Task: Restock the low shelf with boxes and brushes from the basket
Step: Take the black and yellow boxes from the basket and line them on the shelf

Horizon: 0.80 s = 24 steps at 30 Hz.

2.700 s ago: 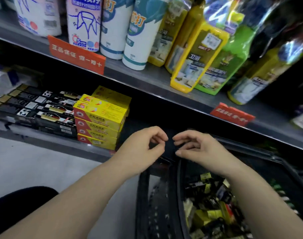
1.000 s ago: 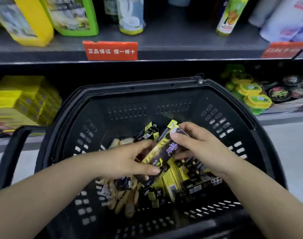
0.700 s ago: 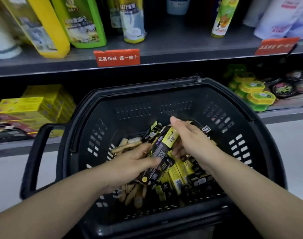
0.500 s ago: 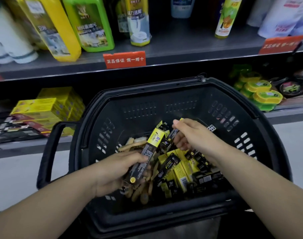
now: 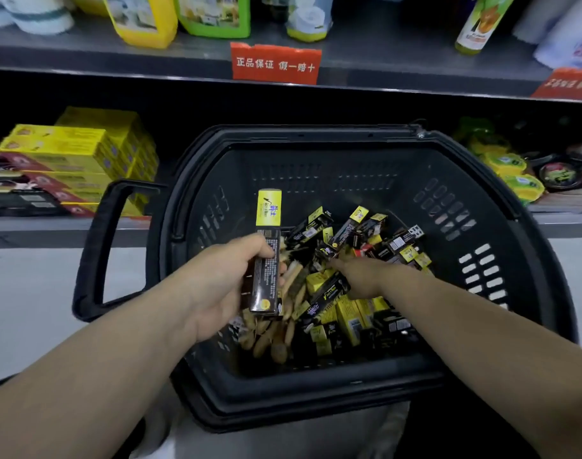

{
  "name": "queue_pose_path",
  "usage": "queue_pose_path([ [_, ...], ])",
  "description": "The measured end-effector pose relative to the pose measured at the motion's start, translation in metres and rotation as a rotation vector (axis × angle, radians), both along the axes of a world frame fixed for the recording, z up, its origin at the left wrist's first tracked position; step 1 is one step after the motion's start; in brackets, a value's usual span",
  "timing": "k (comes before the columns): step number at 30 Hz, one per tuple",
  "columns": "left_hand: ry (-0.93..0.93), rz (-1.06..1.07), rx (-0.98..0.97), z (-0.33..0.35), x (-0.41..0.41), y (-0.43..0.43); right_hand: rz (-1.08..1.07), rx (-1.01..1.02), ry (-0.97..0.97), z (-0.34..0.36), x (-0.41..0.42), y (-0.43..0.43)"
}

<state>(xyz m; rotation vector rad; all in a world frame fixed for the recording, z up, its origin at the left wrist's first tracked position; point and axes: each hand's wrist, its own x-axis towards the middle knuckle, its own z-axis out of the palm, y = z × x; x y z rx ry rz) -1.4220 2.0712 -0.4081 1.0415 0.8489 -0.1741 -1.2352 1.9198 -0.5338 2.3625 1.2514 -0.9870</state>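
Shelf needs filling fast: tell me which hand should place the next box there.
Left. The left hand grips a long black-and-yellow box above the basket, nearest the stacked yellow boxes. The right hand is down inside the basket, its grip unclear.

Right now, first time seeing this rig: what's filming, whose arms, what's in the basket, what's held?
No machine here: one camera worn on a person's head looks down at their two bare arms; it is the only view. The left hand grips a long black-and-yellow box, upright, above the black basket. The right hand reaches into the pile in the basket; its fingers are hidden, so I cannot tell if it holds anything. The pile is small black-and-yellow boxes and tan brushes. Behind, on the left, the low shelf carries stacked yellow boxes.
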Motion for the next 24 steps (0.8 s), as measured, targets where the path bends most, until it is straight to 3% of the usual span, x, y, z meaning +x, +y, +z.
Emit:
queue_pose_path([
  [4, 0.038, 0.039, 0.050, -0.004, 0.001, 0.009, -0.011, 0.009, 0.028, -0.009, -0.002, 0.002],
  [8, 0.055, 0.070, 0.033, -0.007, 0.007, 0.015, -0.250, 0.328, 0.178, 0.034, -0.002, -0.004],
  [13, 0.039, 0.013, 0.057, -0.013, 0.020, 0.016, -0.767, 0.867, 0.662, 0.118, -0.024, -0.024],
  [16, 0.022, -0.107, 0.043, -0.011, 0.023, 0.014, -1.151, 1.103, 1.056, 0.130, -0.042, -0.021],
  [20, -0.032, -0.124, -0.047, -0.007, 0.028, 0.008, -1.610, 1.079, 1.118, 0.128, -0.053, 0.002],
  [24, -0.027, -0.170, -0.085, -0.007, 0.029, 0.001, -1.579, 1.021, 1.036, 0.126, -0.063, 0.014],
])
